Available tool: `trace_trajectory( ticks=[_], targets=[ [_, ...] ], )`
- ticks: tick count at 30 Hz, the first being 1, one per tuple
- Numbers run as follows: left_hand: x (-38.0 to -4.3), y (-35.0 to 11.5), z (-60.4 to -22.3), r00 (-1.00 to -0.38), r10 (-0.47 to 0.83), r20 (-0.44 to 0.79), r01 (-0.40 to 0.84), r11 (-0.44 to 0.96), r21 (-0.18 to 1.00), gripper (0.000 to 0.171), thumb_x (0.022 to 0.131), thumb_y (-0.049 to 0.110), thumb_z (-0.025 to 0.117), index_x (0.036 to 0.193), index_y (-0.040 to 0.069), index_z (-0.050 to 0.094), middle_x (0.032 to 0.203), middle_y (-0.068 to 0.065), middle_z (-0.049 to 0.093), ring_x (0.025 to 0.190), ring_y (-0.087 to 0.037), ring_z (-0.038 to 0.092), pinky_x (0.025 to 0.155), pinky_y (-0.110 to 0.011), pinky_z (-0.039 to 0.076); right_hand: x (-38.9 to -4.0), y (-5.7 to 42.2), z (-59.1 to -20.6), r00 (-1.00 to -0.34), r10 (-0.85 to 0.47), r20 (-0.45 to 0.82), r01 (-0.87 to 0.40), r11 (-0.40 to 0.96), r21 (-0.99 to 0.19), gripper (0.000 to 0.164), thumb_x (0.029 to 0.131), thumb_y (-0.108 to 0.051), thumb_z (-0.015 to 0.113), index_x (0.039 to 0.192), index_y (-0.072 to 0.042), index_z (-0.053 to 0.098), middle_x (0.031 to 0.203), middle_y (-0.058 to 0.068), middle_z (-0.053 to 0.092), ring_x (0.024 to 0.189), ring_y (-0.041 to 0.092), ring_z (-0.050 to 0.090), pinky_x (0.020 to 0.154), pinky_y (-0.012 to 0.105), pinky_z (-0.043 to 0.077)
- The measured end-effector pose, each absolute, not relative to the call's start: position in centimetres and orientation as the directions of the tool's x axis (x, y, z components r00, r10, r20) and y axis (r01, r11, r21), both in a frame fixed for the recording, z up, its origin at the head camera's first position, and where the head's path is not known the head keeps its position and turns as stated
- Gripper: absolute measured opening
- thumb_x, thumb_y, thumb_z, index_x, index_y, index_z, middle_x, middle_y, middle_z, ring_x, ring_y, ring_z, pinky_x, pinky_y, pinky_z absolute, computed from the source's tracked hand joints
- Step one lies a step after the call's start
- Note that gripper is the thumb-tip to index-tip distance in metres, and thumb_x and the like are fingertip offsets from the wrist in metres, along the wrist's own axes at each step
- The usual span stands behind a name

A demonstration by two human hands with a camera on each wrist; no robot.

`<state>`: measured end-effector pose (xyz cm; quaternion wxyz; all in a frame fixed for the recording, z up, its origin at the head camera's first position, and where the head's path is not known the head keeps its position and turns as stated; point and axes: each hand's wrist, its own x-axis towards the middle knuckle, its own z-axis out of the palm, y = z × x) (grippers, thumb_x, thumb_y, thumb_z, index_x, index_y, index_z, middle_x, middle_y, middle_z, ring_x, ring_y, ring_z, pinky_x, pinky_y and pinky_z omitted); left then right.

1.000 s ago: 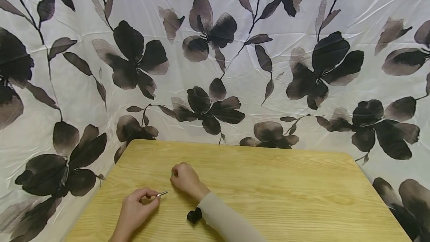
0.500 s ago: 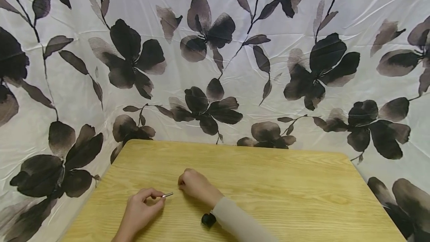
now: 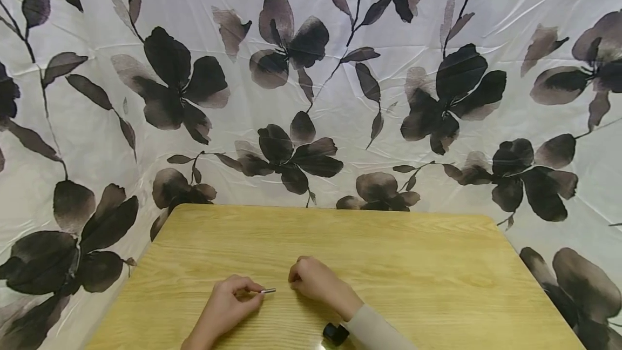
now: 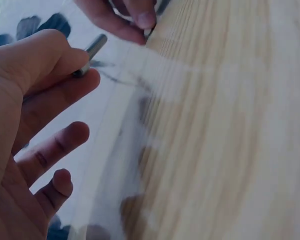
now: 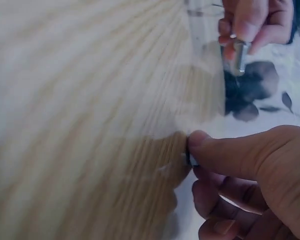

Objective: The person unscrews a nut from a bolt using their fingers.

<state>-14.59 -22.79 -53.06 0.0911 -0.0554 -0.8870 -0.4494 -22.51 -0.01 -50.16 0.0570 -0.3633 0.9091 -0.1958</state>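
Note:
Between thumb and fingertips, my left hand (image 3: 228,304) pinches one end of a short silvery metal rod (image 3: 269,290). The rod's free end points right, towards my other hand. In the left wrist view the rod (image 4: 96,47) looks smooth and round, and the other fingers of that hand are spread apart. My right hand (image 3: 318,282) is a short way to the right, above the table. It pinches a tiny shiny piece (image 5: 190,159), mostly covered by thumb and finger, so its kind cannot be made out. Rod and piece are apart.
Both hands are over a pale wood-grain table (image 3: 413,263) with rounded far corners. A white cloth (image 3: 379,107) printed with dark flowers hangs behind it and at its sides. A small black device (image 3: 335,334) sits at the right wrist, beside a beige sleeve (image 3: 379,331).
Both hands have shifted right in the head view, each with its piece. The right hand has also come lower, level with the rod. The head view has turned slightly right.

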Motion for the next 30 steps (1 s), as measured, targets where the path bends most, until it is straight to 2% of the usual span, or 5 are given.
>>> trace_trajectory(
  ticks=[6,16,23,30],
  targets=[
    [-15.1,-20.7,-53.3,-0.958,0.155,0.241,0.285,0.604,0.744,0.017,0.083,0.015,0.085,0.082,0.031,0.079,0.088,0.018,0.071,0.085,-0.006,0.062,0.075,-0.026,0.051,-21.5,3.3,-50.4,-0.766,-0.642,0.036,-0.581,0.667,-0.466,0.005,0.090,-0.016,0.080,0.091,-0.011,0.081,0.085,-0.007,0.068,0.078,0.000,0.059,0.069,0.018,0.052],
    [-15.8,-16.2,-53.6,-0.934,0.267,0.237,0.352,0.583,0.732,0.012,0.084,0.019,0.085,0.083,0.030,0.079,0.089,0.016,0.070,0.085,-0.007,0.062,0.074,-0.024,0.052,-20.2,8.6,-51.2,-0.850,-0.525,0.047,-0.443,0.663,-0.603,0.005,0.087,-0.009,0.082,0.090,-0.007,0.079,0.085,-0.004,0.067,0.073,0.001,0.055,0.064,0.020,0.050],
    [-16.1,-14.8,-54.0,-0.929,0.296,0.221,0.357,0.568,0.741,0.008,0.084,0.022,0.085,0.085,0.029,0.081,0.088,0.013,0.069,0.082,-0.004,0.059,0.070,-0.021,0.050,-19.3,9.9,-51.6,-0.867,-0.497,0.041,-0.384,0.612,-0.691,0.006,0.087,-0.008,0.081,0.091,-0.005,0.078,0.088,-0.001,0.071,0.074,0.001,0.058,0.064,0.018,0.051],
    [-16.3,-13.9,-54.0,-0.918,0.341,0.200,0.376,0.595,0.711,0.006,0.084,0.023,0.086,0.087,0.027,0.082,0.086,0.016,0.068,0.079,0.000,0.055,0.069,-0.019,0.046,-18.5,10.1,-52.1,-0.862,-0.504,0.044,-0.362,0.552,-0.751,0.007,0.087,-0.007,0.081,0.093,-0.005,0.078,0.089,-0.002,0.072,0.074,-0.002,0.059,0.065,0.017,0.053]
  ],
)
